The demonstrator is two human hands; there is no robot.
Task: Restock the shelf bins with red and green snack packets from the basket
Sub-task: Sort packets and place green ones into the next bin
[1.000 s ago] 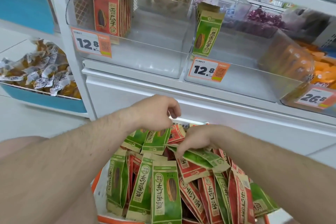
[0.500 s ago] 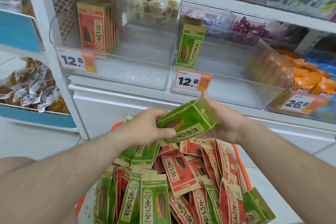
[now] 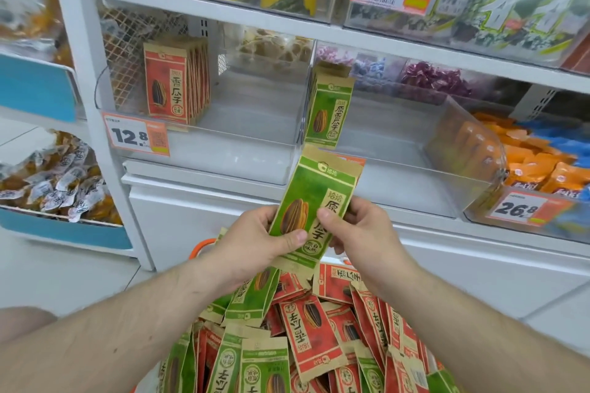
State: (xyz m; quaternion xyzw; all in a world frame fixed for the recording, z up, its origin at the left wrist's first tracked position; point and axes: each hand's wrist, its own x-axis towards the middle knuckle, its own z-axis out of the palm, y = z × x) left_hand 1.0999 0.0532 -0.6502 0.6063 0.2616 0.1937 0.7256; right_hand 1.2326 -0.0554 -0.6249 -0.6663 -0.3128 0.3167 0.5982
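1. Shelving with clear bins filled the background, and a green packet (image 3: 314, 210) stood upright before it, long axis pointing up at the green bin (image 3: 399, 150)
2. Both hands pinched it: left hand (image 3: 255, 246) on its left edge, right hand (image 3: 360, 233) on its right
3. That bin lay just above and beyond, holding one green pack (image 3: 329, 112)
4. Left of it, the red bin (image 3: 223, 137) held red packs (image 3: 175, 86)
5. Below, the basket (image 3: 201, 247) brimmed with mixed packets

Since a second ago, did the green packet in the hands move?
Yes. The green packet rose from the basket pile and turned upright, nearer the green shelf bin.
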